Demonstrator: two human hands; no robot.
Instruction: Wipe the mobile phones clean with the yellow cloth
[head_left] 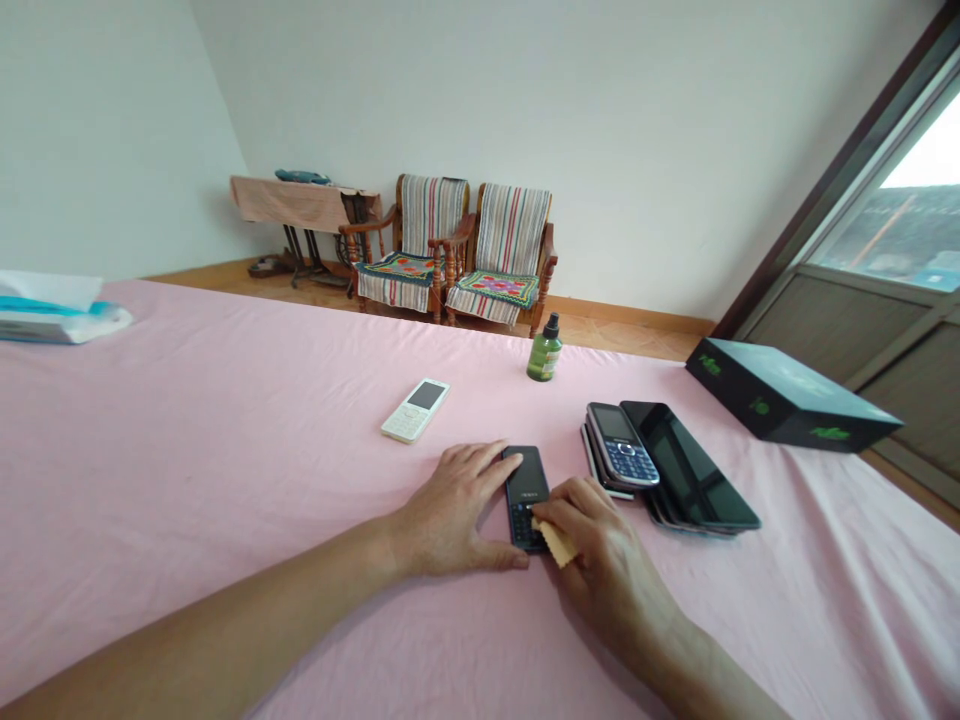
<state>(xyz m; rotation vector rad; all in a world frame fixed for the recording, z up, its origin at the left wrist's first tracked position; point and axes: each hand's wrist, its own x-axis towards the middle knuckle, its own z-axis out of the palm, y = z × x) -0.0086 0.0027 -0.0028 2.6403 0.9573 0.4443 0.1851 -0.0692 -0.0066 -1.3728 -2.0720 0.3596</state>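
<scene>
A black keypad phone [528,476] lies face up on the pink tablecloth in front of me. My left hand [453,510] steadies it from the left, index finger at the upper edge and thumb at the bottom corner. Pinched in my right hand [611,550] is a small yellow cleaning cloth [557,543] with a zigzag edge, pressed against the phone's keypad. Part of the keypad is hidden by these fingers. Beyond my left hand lies a white keypad phone [416,410], face up. To the right, a blue keypad phone [622,445] tops a small stack.
Beside that stack are piled black smartphones [690,470]. A green spray bottle [545,350] stands near the far edge of the pink-covered table [262,420]. A black box [787,395] sits at right, a tissue pack [64,318] at far left. Two wooden chairs [499,250] stand beyond.
</scene>
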